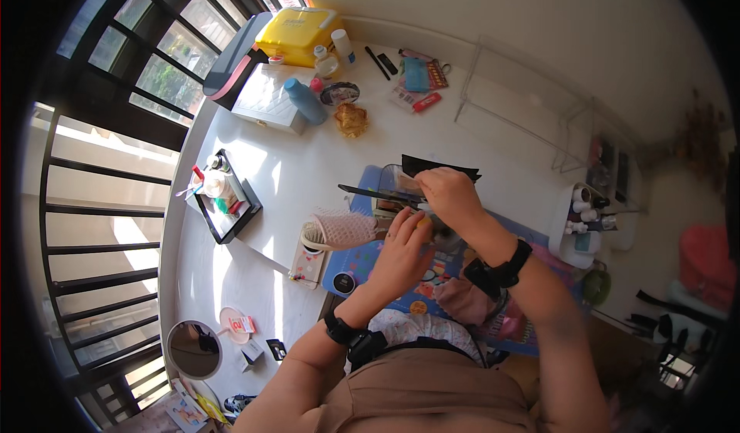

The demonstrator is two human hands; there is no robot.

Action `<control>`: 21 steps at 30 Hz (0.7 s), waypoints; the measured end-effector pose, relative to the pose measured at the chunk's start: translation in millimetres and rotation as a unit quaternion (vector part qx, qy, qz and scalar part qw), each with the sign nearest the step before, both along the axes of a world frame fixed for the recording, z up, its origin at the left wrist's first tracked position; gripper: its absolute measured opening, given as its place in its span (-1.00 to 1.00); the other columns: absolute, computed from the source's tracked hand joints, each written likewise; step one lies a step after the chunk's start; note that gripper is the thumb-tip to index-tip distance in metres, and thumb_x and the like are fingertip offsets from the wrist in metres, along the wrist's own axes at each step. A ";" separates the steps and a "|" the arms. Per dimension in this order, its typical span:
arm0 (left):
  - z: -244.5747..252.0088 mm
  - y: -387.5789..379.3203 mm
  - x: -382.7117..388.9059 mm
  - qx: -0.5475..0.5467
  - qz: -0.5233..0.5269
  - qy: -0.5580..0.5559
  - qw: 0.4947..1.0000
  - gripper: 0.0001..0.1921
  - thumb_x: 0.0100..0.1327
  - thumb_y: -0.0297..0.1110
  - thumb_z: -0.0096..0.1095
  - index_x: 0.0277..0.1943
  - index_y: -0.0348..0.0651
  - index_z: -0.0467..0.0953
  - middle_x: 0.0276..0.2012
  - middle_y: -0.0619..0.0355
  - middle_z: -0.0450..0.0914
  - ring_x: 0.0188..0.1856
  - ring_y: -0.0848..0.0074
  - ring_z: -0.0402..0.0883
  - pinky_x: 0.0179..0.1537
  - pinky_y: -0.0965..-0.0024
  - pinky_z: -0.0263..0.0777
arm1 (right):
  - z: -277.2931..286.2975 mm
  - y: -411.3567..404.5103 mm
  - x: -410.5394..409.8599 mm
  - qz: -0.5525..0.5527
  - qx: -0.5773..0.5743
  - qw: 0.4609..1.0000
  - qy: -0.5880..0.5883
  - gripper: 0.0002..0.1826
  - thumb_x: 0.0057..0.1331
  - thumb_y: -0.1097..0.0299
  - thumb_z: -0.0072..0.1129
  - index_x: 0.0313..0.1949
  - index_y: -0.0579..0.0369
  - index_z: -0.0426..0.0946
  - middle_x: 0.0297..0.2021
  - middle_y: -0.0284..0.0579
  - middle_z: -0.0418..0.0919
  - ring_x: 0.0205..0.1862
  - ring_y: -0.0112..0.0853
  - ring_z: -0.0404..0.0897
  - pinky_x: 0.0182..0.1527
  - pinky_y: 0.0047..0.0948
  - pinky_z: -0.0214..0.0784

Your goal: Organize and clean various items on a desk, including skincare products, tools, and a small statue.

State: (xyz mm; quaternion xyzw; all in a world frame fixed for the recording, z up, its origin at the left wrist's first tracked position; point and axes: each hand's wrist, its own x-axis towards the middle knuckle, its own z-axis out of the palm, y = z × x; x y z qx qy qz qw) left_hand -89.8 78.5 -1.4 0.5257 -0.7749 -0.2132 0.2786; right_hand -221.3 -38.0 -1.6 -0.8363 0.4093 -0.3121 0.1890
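Over a blue patterned mat in front of me, both hands are at a cluster of items with dark flat edges and clear plastic. My right hand bends its fingers down at a clear plastic piece; whether it grips it is hidden. My left hand lies along the near side of the cluster, fingertips against it, with a small yellow spot beside them. A pale pink hairbrush sticks out to the left of the cluster. Behind my right hand stands a black flat panel.
Left, a black-rimmed tray holds small bottles. A white box, blue bottle and yellow case stand at the back. A clear acrylic rack and white bin are right. A round mirror stands lower left.
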 end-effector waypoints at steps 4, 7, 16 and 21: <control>0.7 20.6 25.9 0.048 -0.010 0.054 0.997 -0.58 0.08 -0.48 0.27 0.04 -0.25 0.39 0.10 -0.06 0.41 0.22 0.03 0.31 0.16 0.13 0.29 | -21.7 -5.2 20.5 0.033 0.075 0.983 0.165 -0.89 0.14 0.45 0.00 -0.49 0.12 0.49 -0.50 -0.07 0.55 -0.33 -0.12 0.59 -0.31 -0.19 0.45; 2.1 36.2 48.3 0.101 -0.039 0.061 0.992 -0.64 0.12 -0.47 0.25 0.00 -0.25 0.42 0.00 -0.04 0.48 0.07 0.09 0.45 0.03 0.19 0.39 | -32.0 -5.1 26.7 0.023 0.117 0.952 0.281 -0.86 0.15 0.43 -0.02 -0.46 0.09 0.55 -0.45 -0.06 0.57 -0.31 -0.11 0.60 -0.28 -0.17 0.46; -28.6 64.6 89.8 0.232 -0.042 0.058 0.970 -0.72 0.20 -0.40 0.20 -0.01 -0.19 0.49 -0.11 -0.03 0.57 -0.09 0.11 0.57 -0.12 0.21 0.47 | -39.4 -7.7 30.1 0.019 0.173 0.984 -0.046 -0.84 0.08 0.57 -0.02 -0.37 0.20 0.55 -0.34 0.07 0.58 -0.25 -0.03 0.58 -0.18 -0.21 0.43; -53.9 55.7 117.0 0.346 0.010 0.104 0.932 -0.74 0.22 -0.38 0.19 -0.04 -0.20 0.53 -0.11 -0.05 0.60 -0.07 0.13 0.59 -0.09 0.24 0.47 | -35.6 -10.4 26.7 0.046 0.196 0.975 0.097 -0.84 0.11 0.56 0.01 -0.33 0.18 0.55 -0.33 0.05 0.59 -0.24 -0.06 0.59 -0.17 -0.19 0.44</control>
